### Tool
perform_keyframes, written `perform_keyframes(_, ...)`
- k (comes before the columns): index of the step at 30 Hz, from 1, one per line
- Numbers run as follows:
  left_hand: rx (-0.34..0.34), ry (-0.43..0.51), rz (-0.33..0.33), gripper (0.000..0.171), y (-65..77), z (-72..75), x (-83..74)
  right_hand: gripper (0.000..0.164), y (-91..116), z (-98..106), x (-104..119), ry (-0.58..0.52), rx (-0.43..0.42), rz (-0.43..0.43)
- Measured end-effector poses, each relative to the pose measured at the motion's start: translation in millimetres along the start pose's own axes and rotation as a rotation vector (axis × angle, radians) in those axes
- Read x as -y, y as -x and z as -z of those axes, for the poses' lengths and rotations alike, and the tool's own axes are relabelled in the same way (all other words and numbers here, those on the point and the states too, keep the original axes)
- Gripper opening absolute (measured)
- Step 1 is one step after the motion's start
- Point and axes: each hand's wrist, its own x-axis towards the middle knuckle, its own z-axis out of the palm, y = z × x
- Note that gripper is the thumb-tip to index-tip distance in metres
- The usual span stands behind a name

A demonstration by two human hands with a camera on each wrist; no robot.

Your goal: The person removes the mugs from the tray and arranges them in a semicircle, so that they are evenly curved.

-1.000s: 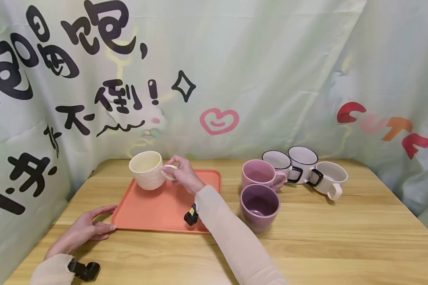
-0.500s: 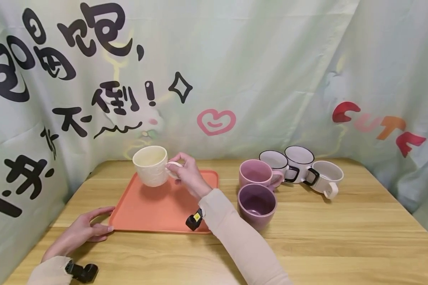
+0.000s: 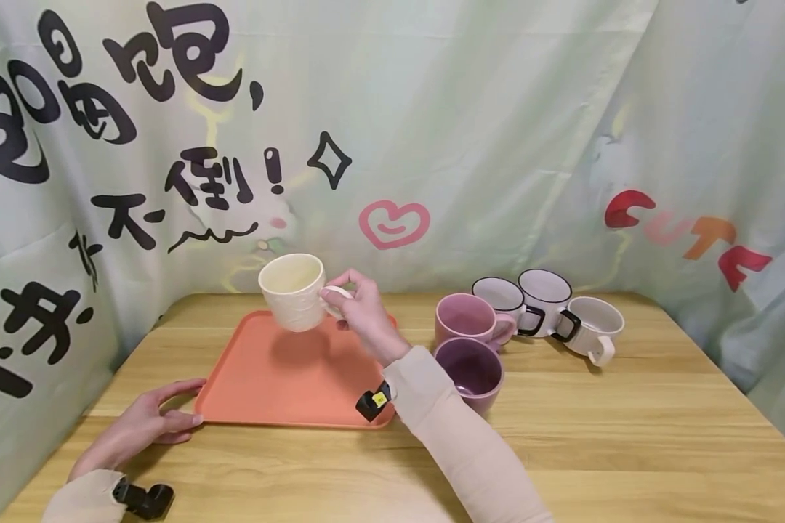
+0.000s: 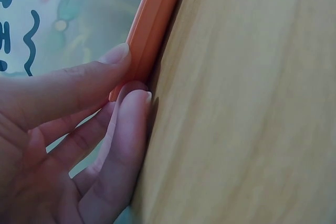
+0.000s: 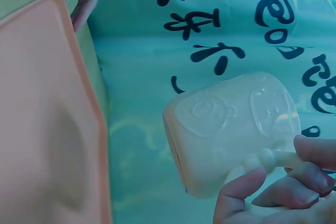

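A cream mug (image 3: 293,292) with raised patterns hangs in the air above the orange tray (image 3: 268,396), its shadow falling on the tray. My right hand (image 3: 366,312) pinches the mug's handle between thumb and fingers; in the right wrist view the mug (image 5: 231,124) shows an embossed face-like relief. At the tray's near left corner is my left hand (image 3: 147,425). The left wrist view shows that hand (image 4: 79,114) with the thumb on the rim of the tray (image 4: 152,24) and fingers curled against the corner from the other side.
Right of the tray stand a pink mug (image 3: 466,318) and a purple mug (image 3: 471,374), close together. Behind them are two white mugs with black rims, one (image 3: 543,298) beside a plain white mug (image 3: 592,327). A printed curtain (image 3: 484,145) hangs behind the wooden table (image 3: 595,436).
My right hand has lifted the cream mug off the tray's far left area and moved it up and right. My left hand has stayed at the tray corner.
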Motion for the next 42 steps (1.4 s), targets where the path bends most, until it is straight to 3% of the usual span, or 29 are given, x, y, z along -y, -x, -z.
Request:
perform_keyframes(9,-0.014,-0.016,0.016,0.080,-0.1,-1.5,-2.2,0.011,12,15,20,-0.020,-0.002,-0.019)
perform_keyframes(23,-0.005,-0.010,0.004,0.079,0.6,-1.3,-2.0,0.010,26,46,41,-0.022,-0.047,0.037)
perform_keyframes(33,0.019,-0.001,-0.041,0.080,-0.3,-0.1,0.8,0.011,36,75,50,0.009,-0.091,0.052)
perform_keyframes(42,0.023,0.002,0.014,0.082,-1.6,1.8,-0.6,0.012,41,97,51,0.011,-0.140,0.047)
